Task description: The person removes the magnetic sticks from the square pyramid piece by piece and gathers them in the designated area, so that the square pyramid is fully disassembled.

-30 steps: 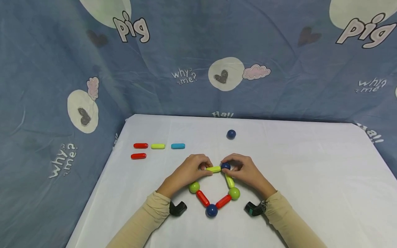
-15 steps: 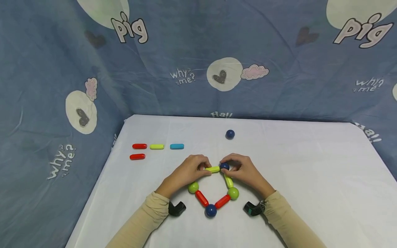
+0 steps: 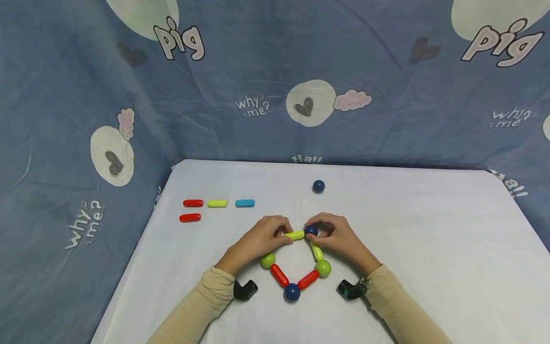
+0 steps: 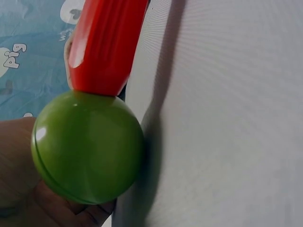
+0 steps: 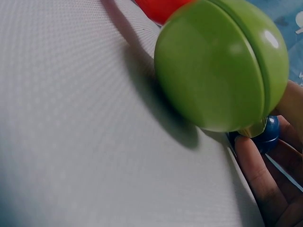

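My left hand (image 3: 267, 234) pinches a yellow-green rod (image 3: 296, 235) whose right end meets a dark blue ball (image 3: 311, 231). Thumb and fingers of my right hand (image 3: 337, 235) grip that ball. From it a second yellow-green rod (image 3: 316, 251) runs down to a green ball (image 3: 323, 268). A red rod (image 3: 308, 280) links this to the near blue ball (image 3: 292, 292), and another red rod (image 3: 280, 275) leads up to the left green ball (image 3: 268, 260). That green ball (image 4: 87, 146) looms large in the left wrist view, partly in front of my hand.
On the white table (image 3: 429, 248) at the back left lie two red rods (image 3: 193, 203), a yellow-green rod (image 3: 217, 204) and a light blue rod (image 3: 245, 203). A loose blue ball (image 3: 318, 186) sits at the back middle. A blue printed cloth (image 3: 258, 57) hangs behind.
The whole head view has shifted slightly. Both hands keep their holds on the rod and the blue ball, and the joined pieces stand as before.
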The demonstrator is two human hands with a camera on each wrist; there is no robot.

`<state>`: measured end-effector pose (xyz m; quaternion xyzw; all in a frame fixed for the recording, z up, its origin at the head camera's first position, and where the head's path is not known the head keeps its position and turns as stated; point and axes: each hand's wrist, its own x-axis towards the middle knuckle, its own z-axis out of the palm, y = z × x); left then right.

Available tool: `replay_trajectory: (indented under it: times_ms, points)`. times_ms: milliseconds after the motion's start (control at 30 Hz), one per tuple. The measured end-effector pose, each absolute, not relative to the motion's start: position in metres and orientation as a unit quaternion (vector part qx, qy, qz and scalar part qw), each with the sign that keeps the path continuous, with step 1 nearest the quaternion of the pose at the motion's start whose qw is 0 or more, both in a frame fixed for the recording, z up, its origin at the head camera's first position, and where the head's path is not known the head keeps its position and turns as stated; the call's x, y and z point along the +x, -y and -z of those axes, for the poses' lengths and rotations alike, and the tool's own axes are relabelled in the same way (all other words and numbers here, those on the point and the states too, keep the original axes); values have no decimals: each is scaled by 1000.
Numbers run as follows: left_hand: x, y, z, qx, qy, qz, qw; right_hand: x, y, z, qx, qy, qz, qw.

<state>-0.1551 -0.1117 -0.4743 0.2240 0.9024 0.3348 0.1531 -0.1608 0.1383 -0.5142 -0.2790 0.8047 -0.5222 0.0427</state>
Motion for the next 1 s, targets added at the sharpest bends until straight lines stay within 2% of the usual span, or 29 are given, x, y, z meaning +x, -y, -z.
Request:
replay_trajectory:
  times_ms: [767,1000]
  points:
    - [-155,114,472,235,-901,-326,163,-161,-136,514,-272,-809,519,44]
    - [-159,129,470,201,-910,-325,163,-161,-139,513,-266,-815,514,38]
